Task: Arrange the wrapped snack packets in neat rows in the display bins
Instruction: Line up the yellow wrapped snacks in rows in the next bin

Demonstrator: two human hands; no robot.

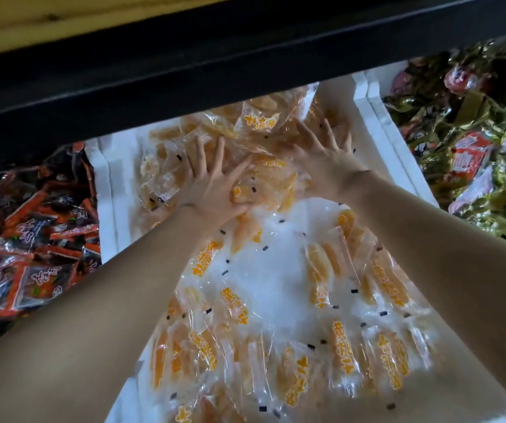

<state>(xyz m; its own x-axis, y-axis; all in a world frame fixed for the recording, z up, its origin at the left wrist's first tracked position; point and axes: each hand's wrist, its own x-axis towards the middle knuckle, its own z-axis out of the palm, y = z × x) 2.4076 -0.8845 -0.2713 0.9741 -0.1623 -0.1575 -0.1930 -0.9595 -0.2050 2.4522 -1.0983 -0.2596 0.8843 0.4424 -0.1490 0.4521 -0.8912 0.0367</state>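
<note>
Right, both grips are flat and splayed. Left grip (212,181) and right grip (326,157) press palm-down on the heap of orange snack packets (264,123), nothing pinched. The heap sits at 12 o'clock in the white display bin (108,190), jumbled, wrappers at all angles. From centre to 6 o'clock the near packets (340,352) lie flat, roughly parallel in places but skewed and gappy. White patch mid-bin is glare or bare floor, can't tell.

Judgement: early-to-mid. Far heap unsorted, near rows need squaring.

Left bin (31,227) at 9 o'clock holds loose red-and-black packets. Right bin (474,141) at 3 o'clock holds green-gold and pink ones, also a loose pile. Black shelf edge (184,56) overhangs at 12 o'clock, with a wood board (62,13) above it. No more of the room in view.
</note>
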